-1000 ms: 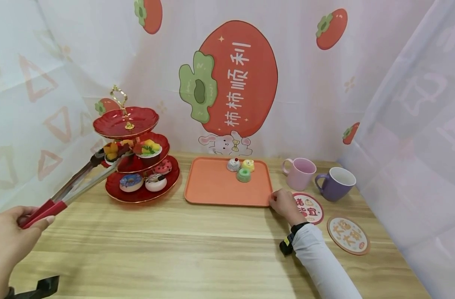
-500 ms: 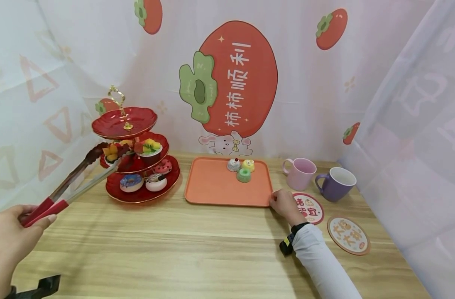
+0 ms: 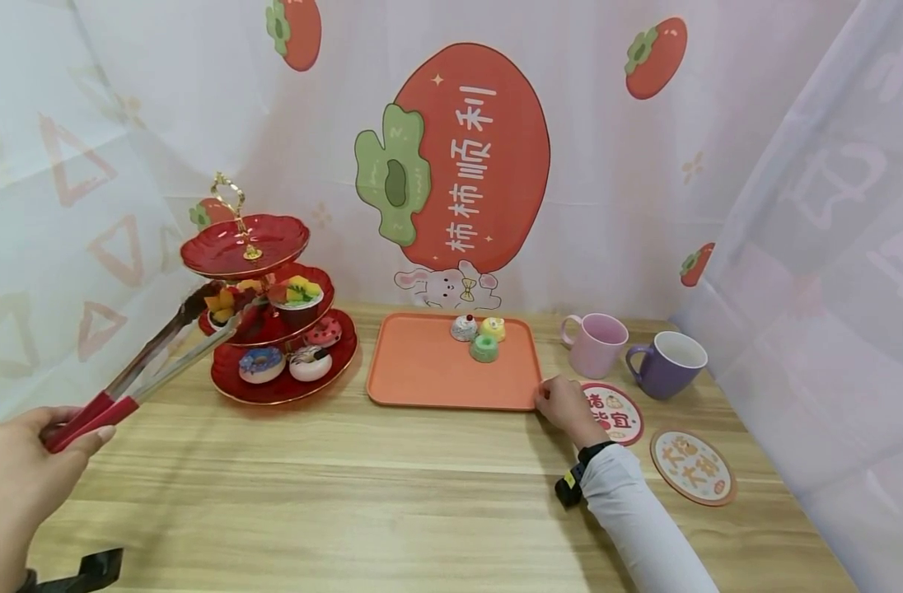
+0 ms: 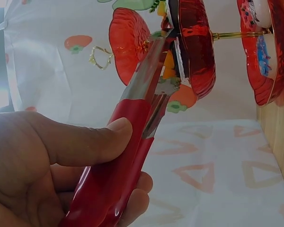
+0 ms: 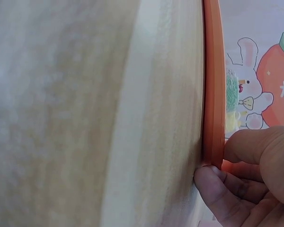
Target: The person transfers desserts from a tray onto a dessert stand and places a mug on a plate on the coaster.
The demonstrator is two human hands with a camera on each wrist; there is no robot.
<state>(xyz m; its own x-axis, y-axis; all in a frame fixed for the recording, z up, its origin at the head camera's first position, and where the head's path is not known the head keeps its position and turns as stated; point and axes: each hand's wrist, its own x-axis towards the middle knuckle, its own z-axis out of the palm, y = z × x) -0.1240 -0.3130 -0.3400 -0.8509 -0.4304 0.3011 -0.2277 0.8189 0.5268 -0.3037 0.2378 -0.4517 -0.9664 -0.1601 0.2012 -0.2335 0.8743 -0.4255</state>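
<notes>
My left hand [image 3: 29, 473] grips the red handles of metal tongs [image 3: 113, 413] on the left. Their dark tips reach the middle tier of a red three-tier stand [image 3: 244, 239], on either side of a small toy fruit tart [image 3: 219, 303] with orange pieces. Whether the tips press on it I cannot tell. The left wrist view shows my thumb lying along the tongs' handle [image 4: 128, 118]. Thumb and fingers of my right hand [image 3: 568, 409] pinch the near right corner of an orange tray [image 3: 429, 375]. That tray's rim [image 5: 215, 94] sits between them in the right wrist view.
A fruit-topped cup tart [image 3: 299, 295] stands beside the tongs. Toy donuts [image 3: 261, 363] lie on the bottom tier. Small toy cakes [image 3: 484, 347] are on the tray. A pink mug [image 3: 598, 346], purple mug [image 3: 665, 366] and two round coasters [image 3: 692, 467] stand right.
The tongs and my left hand have shifted slightly right. The stand's top tier has moved a little left and down. My right hand and the tray have stayed in place.
</notes>
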